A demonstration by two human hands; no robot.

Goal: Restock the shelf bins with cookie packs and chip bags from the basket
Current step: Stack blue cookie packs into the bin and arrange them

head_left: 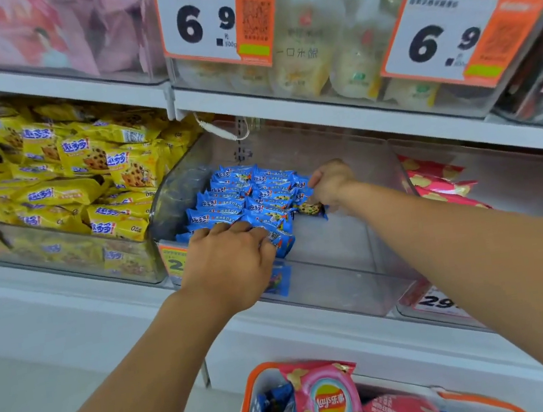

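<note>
**Both hands on blue cookie packs in centre bin**

While both arms reach into the clear centre bin [340, 266], the left hand [229, 263] lies palm-down on the near edge of the blue cookie packs [248, 198], fingers curled over the nearest packs and touching them. The right hand [329, 184] sits at the far right side of the same pile, fingers closed around one pack's end. Packs are heaped in the bin's left half. Yellow cookie packs [86, 175] fill the left bin. Pink chip bags [440, 183] lie in the right bin. Nearest the camera, the orange-rimmed basket [252, 384] holds a pink chip bag [327, 402] and more blue packs.
</note>
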